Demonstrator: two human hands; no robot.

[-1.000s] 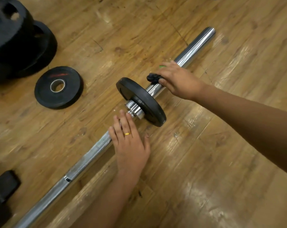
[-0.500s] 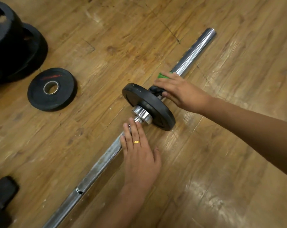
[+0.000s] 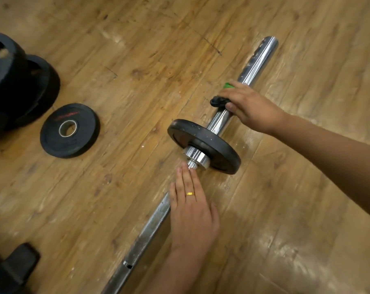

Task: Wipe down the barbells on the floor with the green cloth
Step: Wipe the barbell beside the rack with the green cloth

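Right hand (image 3: 249, 107) reaches forward, fingers curled around the green cloth (image 3: 228, 85) on the barbell (image 3: 258, 58); left hand (image 3: 192, 211) lies flat, fingers straight, on its shaft beside the weight plate (image 3: 203, 143).

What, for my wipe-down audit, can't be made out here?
Head view:
Cloth: mostly under the right hand; only a green corner shows.
Bar: near end cut off by the bottom edge; a stretch hidden under the left hand.
Stacked plates: cut off by the left edge.
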